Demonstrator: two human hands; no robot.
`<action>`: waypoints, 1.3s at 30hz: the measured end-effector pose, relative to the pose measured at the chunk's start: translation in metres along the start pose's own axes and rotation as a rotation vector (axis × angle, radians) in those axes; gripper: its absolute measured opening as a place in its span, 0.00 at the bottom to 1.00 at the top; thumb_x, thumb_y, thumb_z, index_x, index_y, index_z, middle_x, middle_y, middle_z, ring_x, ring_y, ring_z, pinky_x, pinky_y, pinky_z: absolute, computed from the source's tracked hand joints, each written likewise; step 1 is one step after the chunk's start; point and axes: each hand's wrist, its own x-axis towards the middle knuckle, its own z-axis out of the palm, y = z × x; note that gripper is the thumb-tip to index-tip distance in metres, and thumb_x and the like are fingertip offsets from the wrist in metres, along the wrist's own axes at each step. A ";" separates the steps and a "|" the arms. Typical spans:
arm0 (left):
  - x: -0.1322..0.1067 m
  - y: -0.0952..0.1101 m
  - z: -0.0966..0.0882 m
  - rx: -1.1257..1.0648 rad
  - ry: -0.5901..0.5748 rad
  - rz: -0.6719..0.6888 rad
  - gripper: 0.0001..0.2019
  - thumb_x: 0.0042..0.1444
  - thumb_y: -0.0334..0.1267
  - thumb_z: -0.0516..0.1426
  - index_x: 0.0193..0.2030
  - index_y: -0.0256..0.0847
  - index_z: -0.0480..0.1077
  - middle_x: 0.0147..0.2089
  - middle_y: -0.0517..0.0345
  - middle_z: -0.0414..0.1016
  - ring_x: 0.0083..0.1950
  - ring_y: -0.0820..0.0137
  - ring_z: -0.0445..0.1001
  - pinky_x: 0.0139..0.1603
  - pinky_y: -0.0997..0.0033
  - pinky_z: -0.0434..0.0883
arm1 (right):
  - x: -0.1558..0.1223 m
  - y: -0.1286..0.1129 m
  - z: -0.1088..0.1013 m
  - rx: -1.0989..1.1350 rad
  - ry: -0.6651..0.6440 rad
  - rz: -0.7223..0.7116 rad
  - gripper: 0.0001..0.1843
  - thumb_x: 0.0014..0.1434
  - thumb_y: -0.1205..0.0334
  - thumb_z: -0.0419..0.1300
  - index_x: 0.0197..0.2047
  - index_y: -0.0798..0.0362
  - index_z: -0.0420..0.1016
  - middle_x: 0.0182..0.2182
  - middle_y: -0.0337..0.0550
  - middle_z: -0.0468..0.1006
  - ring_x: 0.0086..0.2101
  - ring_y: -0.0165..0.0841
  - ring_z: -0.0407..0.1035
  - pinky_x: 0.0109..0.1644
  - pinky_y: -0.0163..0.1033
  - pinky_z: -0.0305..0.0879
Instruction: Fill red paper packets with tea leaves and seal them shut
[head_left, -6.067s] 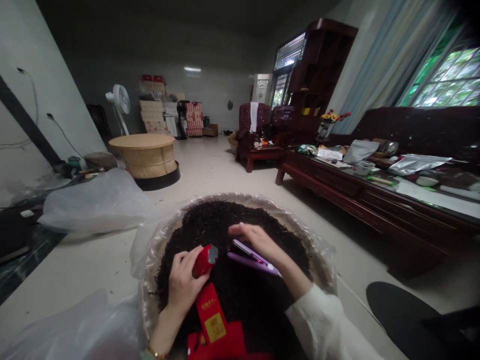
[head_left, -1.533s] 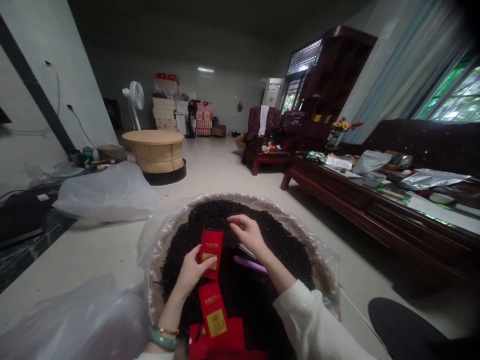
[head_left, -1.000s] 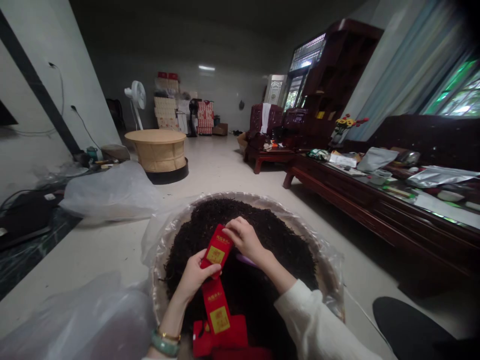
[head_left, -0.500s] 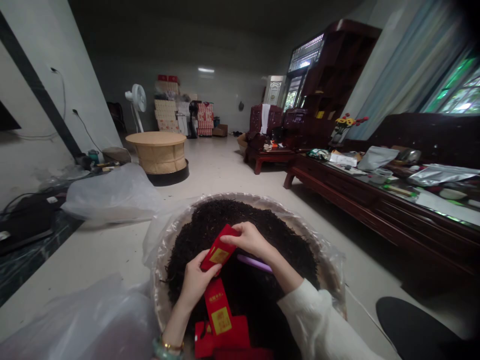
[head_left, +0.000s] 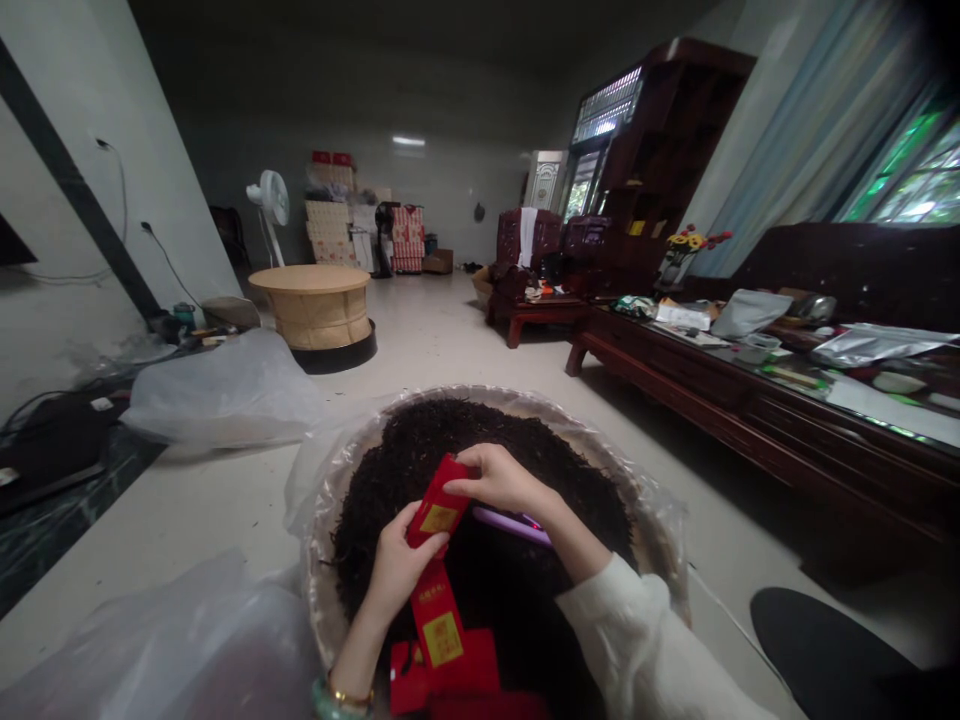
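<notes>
My left hand point(head_left: 397, 560) grips the lower end of a red packet point(head_left: 439, 517) with a yellow label, thumb across its front. My right hand point(head_left: 502, 480) pinches the packet's upper end. It is held tilted above dark, loose dried leaves, likely tea point(head_left: 525, 430), which fill a large round basket point(head_left: 319, 560) lined with clear plastic. Below the left hand, another red packet point(head_left: 435, 595) with a yellow label lies over more red packets point(head_left: 480, 660). A purple curved strip point(head_left: 510, 525), partly hidden by my right forearm, rests on the leaves.
Clear plastic bags point(head_left: 217, 390) lie on the floor to the left. Farther back stand a round wooden-topped table point(head_left: 307, 280) and a white fan point(head_left: 271, 200). A long dark wooden table point(head_left: 720, 400) with clutter runs along the right, near a black rounded object point(head_left: 817, 645).
The held packet has turned slightly more upright, still in both hands. The view has shifted a little, and more of the purple strip shows beside my right forearm.
</notes>
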 end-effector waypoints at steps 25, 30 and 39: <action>-0.004 0.023 0.006 -0.606 -0.086 -0.295 0.26 0.43 0.52 0.65 0.44 0.35 0.70 0.32 0.54 0.79 0.29 0.65 0.78 0.31 0.70 0.74 | 0.000 0.006 0.018 0.154 0.193 -0.049 0.15 0.50 0.67 0.63 0.43 0.53 0.75 0.37 0.41 0.77 0.35 0.31 0.70 0.39 0.35 0.65; -0.007 0.022 0.010 -0.670 0.000 -0.245 0.25 0.40 0.48 0.67 0.43 0.35 0.71 0.34 0.54 0.80 0.33 0.65 0.79 0.35 0.70 0.73 | -0.011 0.017 0.036 0.241 0.332 0.078 0.11 0.50 0.61 0.64 0.38 0.53 0.77 0.31 0.41 0.77 0.29 0.30 0.69 0.33 0.35 0.65; -0.007 0.027 0.010 -0.573 0.053 -0.219 0.19 0.38 0.49 0.67 0.30 0.35 0.72 0.23 0.61 0.76 0.22 0.73 0.72 0.25 0.76 0.68 | -0.025 0.022 0.044 0.321 0.300 0.094 0.06 0.48 0.60 0.66 0.30 0.54 0.79 0.25 0.39 0.76 0.27 0.29 0.68 0.31 0.34 0.64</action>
